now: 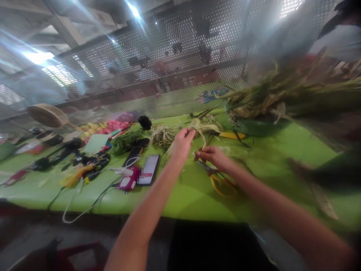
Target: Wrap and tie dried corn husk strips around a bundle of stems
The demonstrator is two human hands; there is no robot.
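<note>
My left hand (182, 143) pinches a pale, dry-looking leaf strip (200, 131) above the green table. The strip bends over and hangs down toward my right hand (212, 156), whose thumb and fingers are pressed together at its lower end. Exactly what lies between those right fingertips is blurred. Just under the right hand, scissors with yellow handles (222, 186) rest on the table. Behind both hands is a loose heap of similar dried strips (163, 135), and a yellow-handled tool (231, 135) lies beyond them.
Two phones (149, 169) and a magenta device (129, 180) with cables lie left of my arms on the green table (180, 203). A green basin (254, 126) under long leaves stands at the right. Pink and yellow pieces (117, 125) sit at the back left. A perforated metal screen (169, 71) runs behind.
</note>
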